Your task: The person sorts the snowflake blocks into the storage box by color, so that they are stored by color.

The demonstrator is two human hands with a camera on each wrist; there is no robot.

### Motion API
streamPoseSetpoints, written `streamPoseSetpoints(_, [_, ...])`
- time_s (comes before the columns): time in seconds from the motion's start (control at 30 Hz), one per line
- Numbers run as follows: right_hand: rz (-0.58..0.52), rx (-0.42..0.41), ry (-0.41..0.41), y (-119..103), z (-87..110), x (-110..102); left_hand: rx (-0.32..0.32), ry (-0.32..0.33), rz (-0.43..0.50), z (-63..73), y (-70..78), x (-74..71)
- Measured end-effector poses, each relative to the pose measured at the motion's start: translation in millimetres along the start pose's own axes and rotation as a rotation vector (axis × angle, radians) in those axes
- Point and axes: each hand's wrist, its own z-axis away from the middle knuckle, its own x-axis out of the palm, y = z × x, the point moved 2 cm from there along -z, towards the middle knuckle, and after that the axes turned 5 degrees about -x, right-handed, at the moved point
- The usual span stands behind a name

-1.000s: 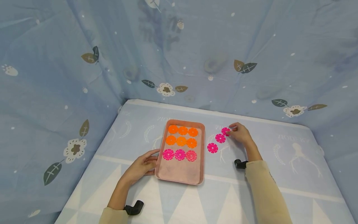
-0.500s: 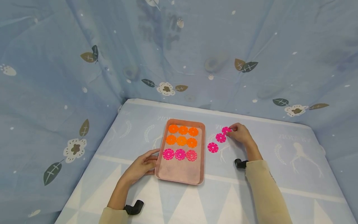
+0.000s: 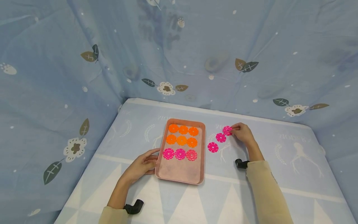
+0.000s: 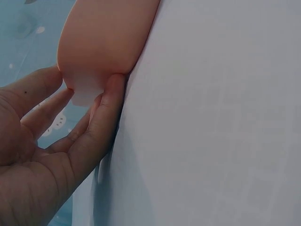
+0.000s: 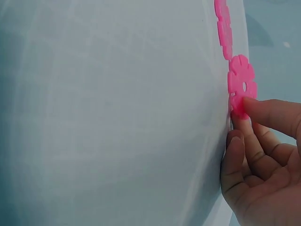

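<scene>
My right hand (image 3: pixel 242 133) pinches a pink flower-shaped plastic disc (image 5: pixel 242 77) between thumb and fingers. It is tilted up, and another pink edge shows behind its lower side. A pink disc (image 3: pixel 221 137) and a nearer pink disc (image 3: pixel 213 147) lie in a slanting line on the cloth, right of a pink tray (image 3: pixel 179 175). My left hand (image 3: pixel 139 166) rests its relaxed fingers against the tray's left side, touching rim and wall in the left wrist view. Inside the tray, orange discs (image 3: pixel 181 140) form two rows, with a row of pinkish discs (image 3: pixel 180 154) nearer me.
A pale blue and white patterned cloth (image 3: pixel 268 199) covers the table. Blue printed curtains (image 3: pixel 195 62) rise behind and at the sides. A black wrist device (image 3: pixel 135 207) sits under the left wrist, another black wrist device (image 3: pixel 241 163) beside the right.
My right thumb and fingers have closed on the farthest pink disc and tilted it, drawing back slightly to the right. The left hand and tray look unchanged.
</scene>
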Motion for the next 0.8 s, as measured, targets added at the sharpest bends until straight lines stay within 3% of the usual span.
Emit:
streamPoseSetpoints(0.3, [-0.248,-0.015,-0.015,-2,4.6,-1,-0.006,0.004,0.001,-0.7,-0.4,0.0])
streamPoseSetpoints(0.53, [-0.262,-0.065,-0.010,-19,14.3,-3,-0.001,-0.004,0.007,0.6,0.9,0.4])
streamPoseSetpoints(0.8, [-0.309,-0.151,-0.025,-56,29.9,-2,-0.002,-0.007,0.010,0.8,0.5,0.6])
